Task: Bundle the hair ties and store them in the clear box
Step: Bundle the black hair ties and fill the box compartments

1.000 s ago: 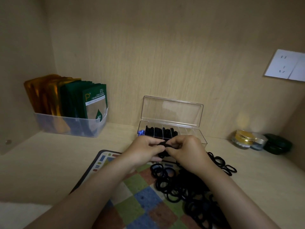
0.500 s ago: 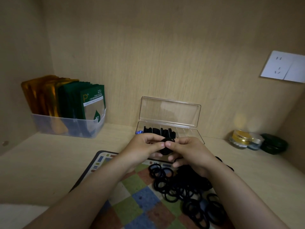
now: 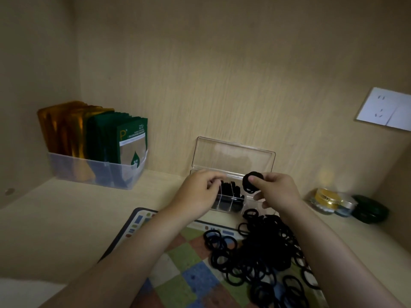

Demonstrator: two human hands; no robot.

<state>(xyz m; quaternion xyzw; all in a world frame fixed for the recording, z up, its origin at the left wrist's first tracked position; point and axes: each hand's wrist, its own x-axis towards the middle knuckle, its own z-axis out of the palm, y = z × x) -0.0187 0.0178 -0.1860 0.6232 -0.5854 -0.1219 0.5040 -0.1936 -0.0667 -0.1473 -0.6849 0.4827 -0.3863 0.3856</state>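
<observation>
A clear box [image 3: 233,156] stands open against the back wall, its lid upright, with black hair-tie bundles [image 3: 229,192] in its left compartments. My right hand [image 3: 273,192] pinches a round black bundle of hair ties [image 3: 250,183] just above the box's middle. My left hand [image 3: 200,192] hovers over the box's left end, fingers curled and apart, holding nothing. A large heap of loose black hair ties [image 3: 262,254] lies on the checkered mat [image 3: 178,263] in front of the box.
A translucent bin [image 3: 95,172] of gold and green sachets stands at the back left. Small jars [image 3: 329,201] and a dark green case [image 3: 369,210] sit at the right by the side wall. A white wall socket [image 3: 387,110] is above them.
My hands, which were together working the bundle, have parted. The right hand carried the bundle up and right over the box; the left hand let go and moved to the box's left end.
</observation>
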